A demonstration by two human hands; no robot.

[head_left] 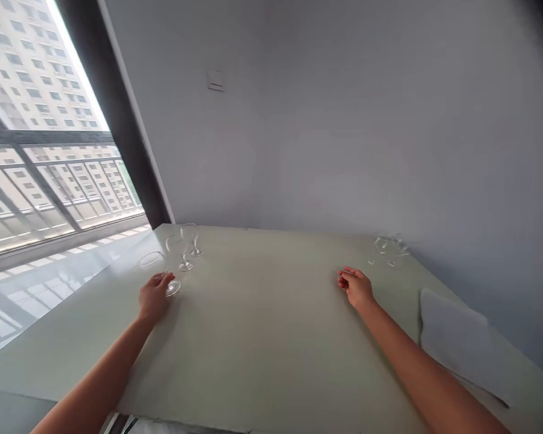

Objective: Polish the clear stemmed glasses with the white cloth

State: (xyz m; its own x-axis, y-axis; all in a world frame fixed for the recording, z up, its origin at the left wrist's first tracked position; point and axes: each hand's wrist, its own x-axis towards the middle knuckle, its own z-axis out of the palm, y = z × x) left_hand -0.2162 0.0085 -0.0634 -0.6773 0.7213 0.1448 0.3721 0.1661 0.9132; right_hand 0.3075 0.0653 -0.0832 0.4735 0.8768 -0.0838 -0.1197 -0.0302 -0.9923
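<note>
My left hand [154,296] is closed round the stem of a clear stemmed glass [174,288] at the table's left side. Its round foot shows on or just above the tabletop, and its rim stands out behind the fingers. Just beyond it are two more stemmed glasses, a nearer one [186,264] and a farther one [196,252], both upright. Over the right part of the table, my right hand [358,289] has loosely bent fingers, slightly apart, with nothing visible in them. Some clear glassware [382,245] stands past it near the wall, too blurred to tell its kind.
The pale glossy table [262,337] reaches to the grey walls. A whitish flat sheet or cloth [457,337] lies by its right edge, beside my right forearm. At left is a large window [49,163] with a railing outside. A switch plate [215,80] is on the wall.
</note>
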